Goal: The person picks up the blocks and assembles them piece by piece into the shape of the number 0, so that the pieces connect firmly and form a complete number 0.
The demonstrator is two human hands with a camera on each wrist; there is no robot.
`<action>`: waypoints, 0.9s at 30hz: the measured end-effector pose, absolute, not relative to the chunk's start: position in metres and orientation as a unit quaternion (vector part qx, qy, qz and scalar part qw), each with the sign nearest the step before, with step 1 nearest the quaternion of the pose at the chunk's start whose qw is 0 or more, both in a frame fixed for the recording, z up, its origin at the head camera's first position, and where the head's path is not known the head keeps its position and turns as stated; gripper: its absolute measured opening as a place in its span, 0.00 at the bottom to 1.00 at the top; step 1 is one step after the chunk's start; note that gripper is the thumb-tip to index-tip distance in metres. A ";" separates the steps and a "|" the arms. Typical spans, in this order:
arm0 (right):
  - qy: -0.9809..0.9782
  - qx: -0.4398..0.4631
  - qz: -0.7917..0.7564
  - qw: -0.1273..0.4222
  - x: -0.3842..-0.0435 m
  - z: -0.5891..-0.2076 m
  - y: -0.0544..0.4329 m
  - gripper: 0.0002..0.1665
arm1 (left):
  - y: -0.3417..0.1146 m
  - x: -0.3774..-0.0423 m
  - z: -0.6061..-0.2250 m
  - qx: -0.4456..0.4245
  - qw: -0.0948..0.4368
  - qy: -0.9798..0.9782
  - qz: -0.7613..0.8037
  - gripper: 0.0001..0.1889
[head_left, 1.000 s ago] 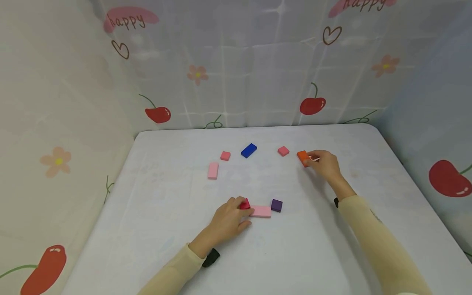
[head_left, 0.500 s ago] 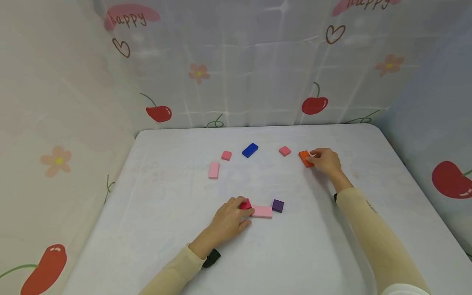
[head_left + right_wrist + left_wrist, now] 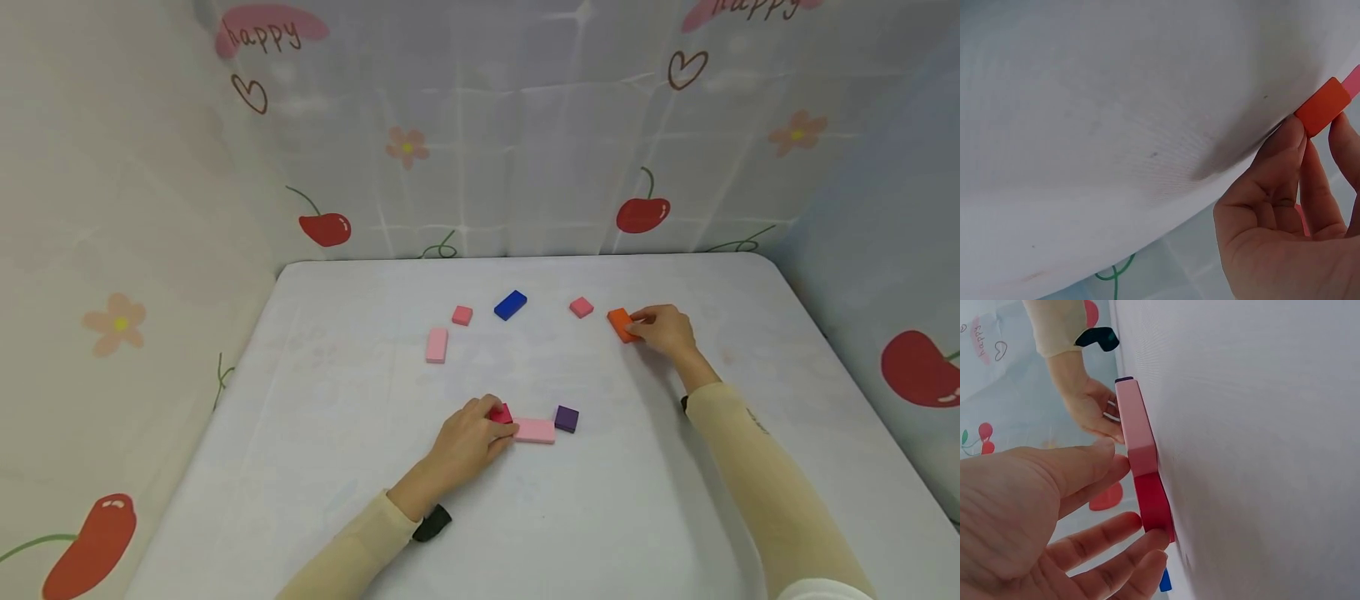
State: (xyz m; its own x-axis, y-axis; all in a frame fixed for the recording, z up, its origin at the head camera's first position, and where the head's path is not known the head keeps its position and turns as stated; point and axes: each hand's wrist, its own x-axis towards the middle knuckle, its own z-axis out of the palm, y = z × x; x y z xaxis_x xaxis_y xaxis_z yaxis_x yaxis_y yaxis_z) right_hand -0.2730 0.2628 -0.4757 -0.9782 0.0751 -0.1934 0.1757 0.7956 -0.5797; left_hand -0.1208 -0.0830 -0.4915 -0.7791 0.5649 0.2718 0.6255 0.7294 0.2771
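My left hand (image 3: 467,442) is at a red block (image 3: 504,414), fingers bent about its side and end; the left wrist view shows fingertips against the red block (image 3: 1154,503). One of them is at the joint with a pink flat block (image 3: 535,430), which abuts the red one. The thumb tip lies close to the pink block (image 3: 1135,425). A dark purple block (image 3: 567,419) sits at the pink block's right end. Farther back on the right, my right hand (image 3: 666,330) pinches an orange block (image 3: 622,325) between thumb and fingers; the right wrist view shows the orange block (image 3: 1324,107) close up.
Toward the back of the white table (image 3: 360,417) lie a blue block (image 3: 511,305), a small salmon block (image 3: 462,316), another small salmon block (image 3: 581,307) and a pink upright-lying block (image 3: 437,345). A printed curtain (image 3: 510,125) stands behind the table's far edge.
My left thumb has drawn in toward the fingers and is now hidden in the head view. The right hand's fingers have closed in on the orange block, which has hardly moved.
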 end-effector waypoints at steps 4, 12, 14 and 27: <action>0.942 0.058 -0.317 0.092 -0.269 -0.475 0.260 0.25 | -0.082 -0.122 -0.492 -0.317 0.084 -0.928 -0.179 0.10; 0.942 0.009 -0.312 0.126 -0.254 -0.477 0.247 0.30 | -0.083 -0.122 -0.491 -0.309 0.066 -0.931 -0.182 0.11; 0.942 -0.001 -0.309 0.130 -0.250 -0.477 0.243 0.31 | -0.083 -0.122 -0.491 -0.308 0.065 -0.931 -0.184 0.11; 0.939 -0.052 -0.308 0.143 -0.224 -0.476 0.219 0.31 | -0.082 -0.121 -0.491 -0.305 0.068 -0.928 -0.203 0.13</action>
State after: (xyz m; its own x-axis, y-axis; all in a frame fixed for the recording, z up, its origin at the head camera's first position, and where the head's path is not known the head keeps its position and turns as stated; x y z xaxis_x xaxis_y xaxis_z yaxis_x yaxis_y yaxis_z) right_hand -0.2236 0.2190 -0.4763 -0.9535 -0.1854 -0.2377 -0.0088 0.8054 -0.5926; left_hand -0.1212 -0.0816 -0.4908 -0.8042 0.5392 0.2499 0.5943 0.7312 0.3349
